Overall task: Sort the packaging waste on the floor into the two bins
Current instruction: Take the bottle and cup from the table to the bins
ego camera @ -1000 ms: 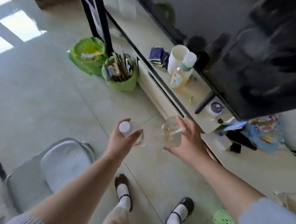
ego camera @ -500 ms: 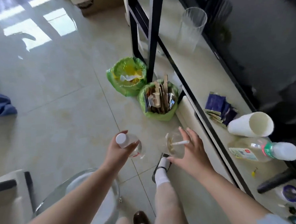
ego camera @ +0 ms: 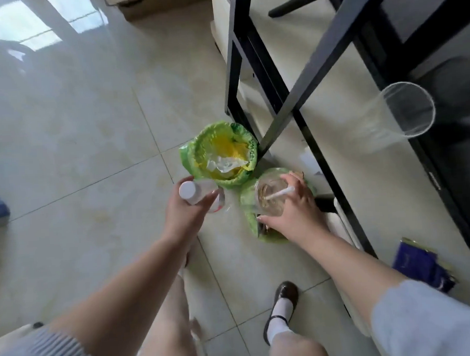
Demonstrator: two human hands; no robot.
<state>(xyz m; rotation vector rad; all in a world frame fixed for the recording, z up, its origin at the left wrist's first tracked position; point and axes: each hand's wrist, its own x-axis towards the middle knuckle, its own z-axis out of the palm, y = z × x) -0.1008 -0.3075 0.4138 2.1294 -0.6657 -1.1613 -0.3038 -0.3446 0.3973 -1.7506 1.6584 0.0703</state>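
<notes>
My left hand [ego camera: 188, 213] grips a clear plastic bottle [ego camera: 202, 194] with a white cap, held just left of and below the far bin. My right hand [ego camera: 295, 211] holds a clear plastic cup [ego camera: 270, 200] with a white straw, directly over the near bin. The far bin [ego camera: 192, 155] has a green liner, yellow inside, with crumpled clear plastic in it. The near bin [ego camera: 247, 204], also green-lined, is mostly hidden under the cup and my right hand.
A black metal frame [ego camera: 287, 104] stands right behind the bins. A low cream shelf [ego camera: 364, 171] to the right carries a clear cup on its side [ego camera: 404, 114] and dark blue packets [ego camera: 420, 263]. My feet [ego camera: 284, 303] stand on the tiled floor below the bins.
I have stepped closer to the bins. Both hands, still holding the bottle and cup, now hover at the bins; the cup is over the near one.
</notes>
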